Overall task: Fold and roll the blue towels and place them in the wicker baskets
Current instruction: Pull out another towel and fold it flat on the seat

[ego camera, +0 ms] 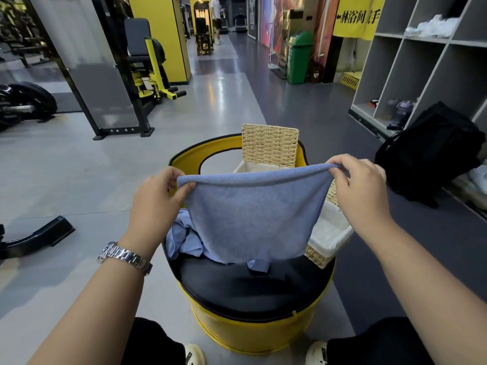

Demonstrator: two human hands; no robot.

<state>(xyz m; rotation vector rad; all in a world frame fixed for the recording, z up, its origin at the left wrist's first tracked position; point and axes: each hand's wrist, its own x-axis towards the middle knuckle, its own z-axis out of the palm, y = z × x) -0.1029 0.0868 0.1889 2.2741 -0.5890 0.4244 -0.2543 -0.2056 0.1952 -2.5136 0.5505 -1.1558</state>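
A person holds a blue towel (254, 209) stretched between two raised hands above a yellow drum seat (253, 330) on a gym floor. The left hand (155, 204), a steel watch (123, 256) on its wrist, pinches the towel's upper left corner between thumb and fingers, knuckles turned up and the forearm reaching in from the lower left. The right hand (361, 192) grips the upper right corner the same way, fingers curled over the top edge, wrist slightly higher than the left. The towel hangs doubled, its fold at the top forming a taut, gently sagging line between the hands, the lower edge falling just above the seat's black cushion (253, 291). More blue towels (184, 238) lie crumpled on the cushion beneath the left hand. A cloth-lined wicker basket (329, 233) sits on the seat behind and to the right of the held towel, its woven lid (270, 146) standing upright at the back. The person's knees and pale shoes show at the bottom edge.
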